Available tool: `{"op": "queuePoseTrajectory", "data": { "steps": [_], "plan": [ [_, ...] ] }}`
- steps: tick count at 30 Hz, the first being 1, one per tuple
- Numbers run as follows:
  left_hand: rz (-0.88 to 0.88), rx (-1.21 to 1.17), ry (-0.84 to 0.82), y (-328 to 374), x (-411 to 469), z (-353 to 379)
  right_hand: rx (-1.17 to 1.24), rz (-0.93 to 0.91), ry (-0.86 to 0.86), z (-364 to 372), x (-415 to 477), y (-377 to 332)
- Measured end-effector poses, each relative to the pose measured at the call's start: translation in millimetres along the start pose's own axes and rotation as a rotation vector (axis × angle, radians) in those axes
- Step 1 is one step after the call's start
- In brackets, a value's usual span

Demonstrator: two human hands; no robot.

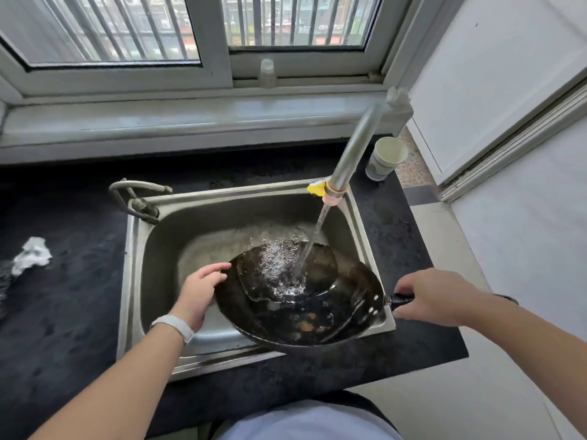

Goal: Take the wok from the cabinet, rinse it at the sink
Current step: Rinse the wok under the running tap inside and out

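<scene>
Shirt (305,422) cropped; right hand (436,296) half-hides wok handle (402,300); left hand (197,292) grips wok (317,308).

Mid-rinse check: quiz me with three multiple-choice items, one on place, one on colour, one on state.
1. The cup stands: A in the sink; B on the counter by the tap; C on the sill.
2. The clip at the tap's mouth is: A red; B yellow; C blue.
3. The water is: A off; B running into the wok; C missing the wok.
Answers: 1 B, it sits on the dark counter beside the tap. 2 B, the clip shows yellow. 3 B, the water lands inside the wok.
</scene>
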State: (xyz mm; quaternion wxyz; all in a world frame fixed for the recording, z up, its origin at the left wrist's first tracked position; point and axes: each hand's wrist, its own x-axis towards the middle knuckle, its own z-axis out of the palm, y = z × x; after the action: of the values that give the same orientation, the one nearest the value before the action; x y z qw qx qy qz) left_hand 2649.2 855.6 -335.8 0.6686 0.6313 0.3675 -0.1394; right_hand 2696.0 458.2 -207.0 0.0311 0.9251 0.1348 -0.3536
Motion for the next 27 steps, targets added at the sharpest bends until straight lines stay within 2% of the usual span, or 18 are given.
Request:
{"op": "queuePoseTrajectory", "data": {
  "steps": [14, 21, 27],
  "plan": [
    [0.056, -0.344, 0.0, 18.0, -20.6, -58.3, 0.235, -0.137, -0.116, 8.9, 35.1, -54.5],
    [0.077, -0.366, -0.052, 36.7, -21.2, -66.3, 0.467, -0.243, -0.296, -2.5, 40.4, -78.5],
    [0.088, -0.36, -0.071, 47.2, -16.3, -69.9, 0.621, -0.265, -0.449, -8.4, 39.6, -88.6]
  ]
}}
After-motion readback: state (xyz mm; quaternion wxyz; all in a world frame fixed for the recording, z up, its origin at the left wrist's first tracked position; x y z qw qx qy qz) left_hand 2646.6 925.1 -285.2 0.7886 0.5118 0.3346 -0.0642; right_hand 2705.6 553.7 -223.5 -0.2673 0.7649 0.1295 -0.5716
